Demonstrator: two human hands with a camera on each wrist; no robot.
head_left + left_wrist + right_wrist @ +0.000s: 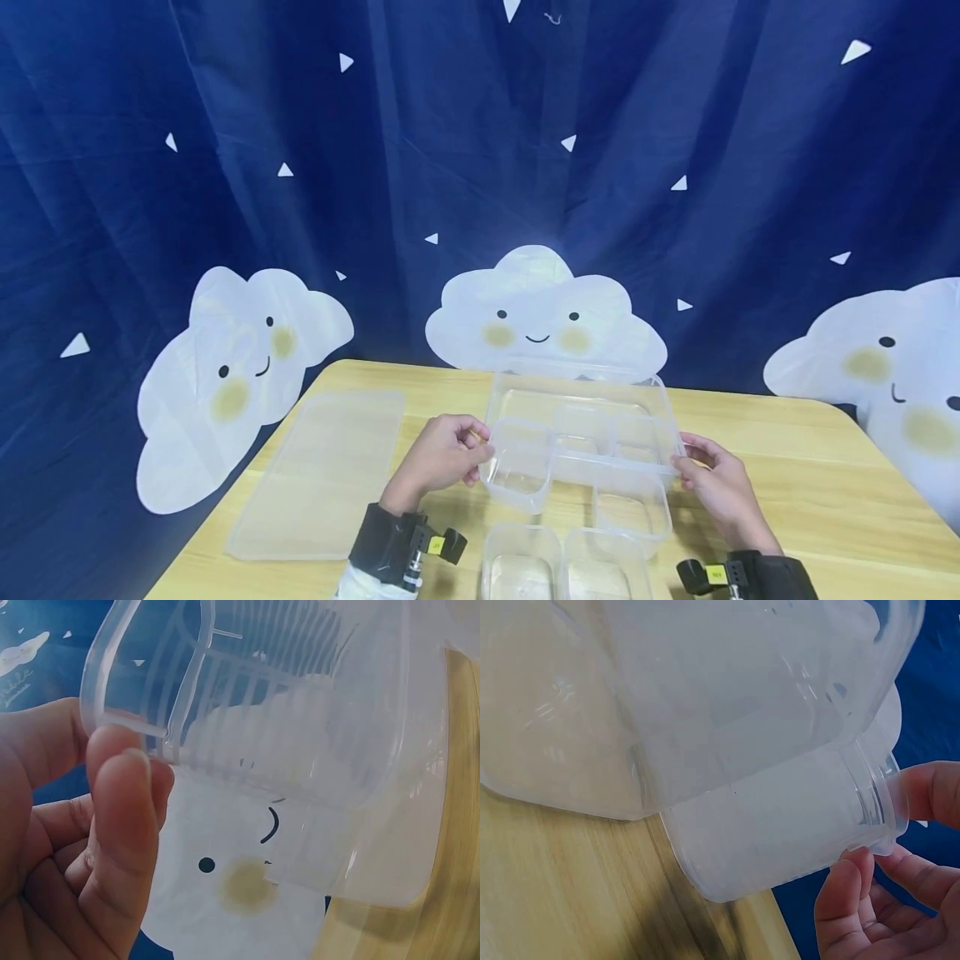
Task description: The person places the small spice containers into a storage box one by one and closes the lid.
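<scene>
A large clear plastic box (652, 400) stands between my hands in the head view, with small clear tubs seen through its walls. My left hand (446, 454) pinches the rim at its left front corner. In the left wrist view the fingertips (124, 780) are on a clear rim above ribbed plastic. At the opposite corner my right hand (716, 483) grips the rim between thumb and fingers. A small clear tub (517, 496) overlaps the box beside my left hand. Another tub (633, 512) is in front of the box, near my right hand.
Two more clear tubs (521, 571) sit side by side at the table's near edge. A flat translucent lid (322, 475) lies on the wooden table (810, 475) at the left. Behind the table hangs a dark blue curtain (480, 183) with clouds on it.
</scene>
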